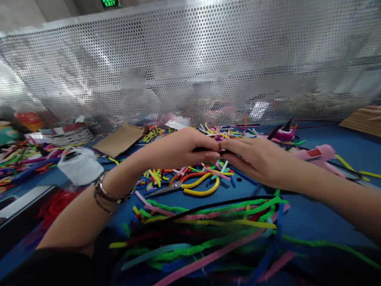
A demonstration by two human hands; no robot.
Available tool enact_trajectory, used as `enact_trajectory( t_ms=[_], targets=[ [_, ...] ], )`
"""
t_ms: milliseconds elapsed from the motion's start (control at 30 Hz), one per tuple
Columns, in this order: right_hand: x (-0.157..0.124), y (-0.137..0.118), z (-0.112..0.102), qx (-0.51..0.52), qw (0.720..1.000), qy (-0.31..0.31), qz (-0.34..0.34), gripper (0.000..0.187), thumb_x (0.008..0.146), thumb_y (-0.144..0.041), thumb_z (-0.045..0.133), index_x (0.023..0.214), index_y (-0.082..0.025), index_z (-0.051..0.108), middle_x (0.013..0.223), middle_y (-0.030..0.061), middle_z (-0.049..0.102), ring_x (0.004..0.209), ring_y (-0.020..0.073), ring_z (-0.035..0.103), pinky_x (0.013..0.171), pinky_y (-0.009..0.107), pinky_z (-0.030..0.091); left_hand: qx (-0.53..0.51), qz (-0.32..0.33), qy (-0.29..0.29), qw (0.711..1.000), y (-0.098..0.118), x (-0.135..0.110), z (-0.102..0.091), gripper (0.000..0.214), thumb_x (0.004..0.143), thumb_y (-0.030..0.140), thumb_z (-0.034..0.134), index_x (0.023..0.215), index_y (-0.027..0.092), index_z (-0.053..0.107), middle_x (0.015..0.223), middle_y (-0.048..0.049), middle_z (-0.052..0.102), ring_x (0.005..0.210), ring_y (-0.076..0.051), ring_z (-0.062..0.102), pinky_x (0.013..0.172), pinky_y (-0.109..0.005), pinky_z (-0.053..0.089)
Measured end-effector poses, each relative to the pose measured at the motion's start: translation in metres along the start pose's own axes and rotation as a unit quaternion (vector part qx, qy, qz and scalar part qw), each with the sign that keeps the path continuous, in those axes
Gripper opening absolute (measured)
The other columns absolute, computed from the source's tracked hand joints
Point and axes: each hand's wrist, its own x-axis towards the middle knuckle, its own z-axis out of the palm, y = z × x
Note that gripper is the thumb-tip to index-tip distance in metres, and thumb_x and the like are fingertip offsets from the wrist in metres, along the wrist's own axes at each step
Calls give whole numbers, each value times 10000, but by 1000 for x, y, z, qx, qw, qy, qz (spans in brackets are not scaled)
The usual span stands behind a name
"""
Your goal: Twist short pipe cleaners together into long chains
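Observation:
My left hand (184, 149) and my right hand (256, 159) meet fingertip to fingertip above the blue table (327, 214). Both are closed in a pinch on something small between them; it is too hidden to name. Under the hands lie scissors (190, 184) with yellow and orange handles, among short cut pipe cleaner bits (154, 176). A pile of long pipe cleaners (214, 222) in green, pink, yellow and black lies nearer to me. My left wrist wears bracelets (108, 192).
A pink glue gun (318, 155) lies right of my right hand, another one (284, 133) farther back. A cardboard piece (119, 139), a white bag (80, 165) and more pipe cleaners (18, 159) sit at left. A perforated metal screen (208, 59) closes off the table's far side.

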Motion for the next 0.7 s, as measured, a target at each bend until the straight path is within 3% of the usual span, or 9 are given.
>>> enact_trajectory(
  t_ms=[133,267,333,467,600,700],
  targets=[
    [-3,-3,-3,-107,985,91,-99,321,877,-184,219,955,-168,530,747,26,603,581,108,519,471,225,330,-182,-34,-50,981,1,-11,-1,193,823,238,392,781,177,570,624,20,489,553,-80,421,502,-160,346],
    [-5,-13,-3,-179,954,118,-209,309,883,-121,242,823,-177,540,657,-8,587,567,94,507,470,234,313,-343,-46,-133,929,-1,-21,12,189,843,169,369,821,151,555,618,7,516,580,-76,460,521,-142,372],
    [-5,-18,-3,-177,950,119,-230,275,881,-131,278,787,-171,534,632,-17,579,557,87,503,483,228,323,-398,-54,-150,903,-2,-24,20,181,850,171,379,832,143,557,585,11,526,518,-60,425,472,-133,343],
    [-3,-21,-5,-173,953,104,-225,279,875,-118,273,773,-153,530,573,-15,545,532,98,485,470,232,315,-459,-75,-124,876,-5,-25,30,185,852,228,405,817,138,563,504,39,523,375,-36,268,359,-138,236],
    [-4,-18,-4,-129,969,23,-207,345,879,-116,217,700,-172,506,527,-20,490,453,107,395,422,251,240,-379,-60,-95,918,-4,-24,32,193,845,195,406,791,135,582,528,24,568,467,-50,420,455,-126,326],
    [-8,-17,3,-65,984,-26,-167,286,873,-136,257,710,-171,490,552,-28,466,463,92,366,422,246,200,-250,-46,-22,967,-1,-27,35,220,834,185,424,699,131,589,596,10,599,563,-61,501,539,-122,364]
  ],
)
